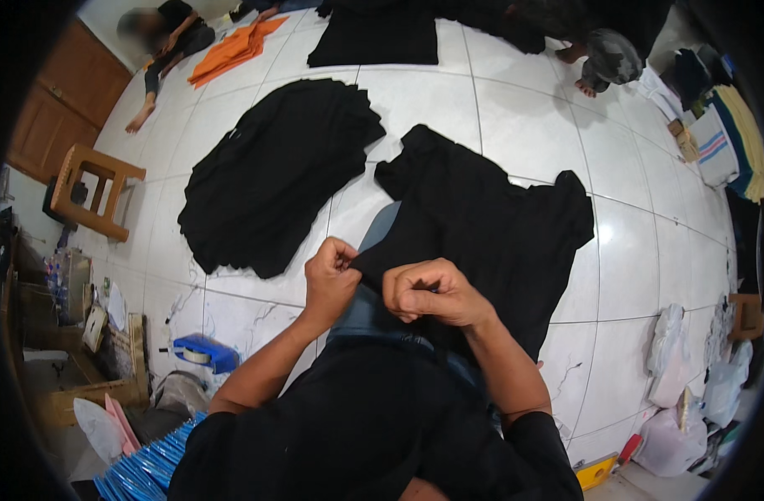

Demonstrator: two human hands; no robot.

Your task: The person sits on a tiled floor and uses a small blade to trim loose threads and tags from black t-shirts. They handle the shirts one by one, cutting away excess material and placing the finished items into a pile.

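Observation:
A black T-shirt (482,213) lies spread across my lap and the tiled floor, its sleeves pointing away from me. My left hand (333,285) pinches the shirt's edge between thumb and fingers and pulls it out to a point. Close by, to the right, my right hand (437,292) hovers over the cloth with its fingers curled in. Whether anything small sits inside those curled fingers is hidden. Ahead and to the left, a broad heap of black garments (281,175) rests on the floor, apart from the shirt.
Folded black cloth (375,34) and orange garments (235,50) lie farther off. People sit at the top left and top right. A brown plastic stool (97,191), a blue tape dispenser (203,352) and blue plastic packs (147,466) are leftward. Plastic bags (673,438) stand right.

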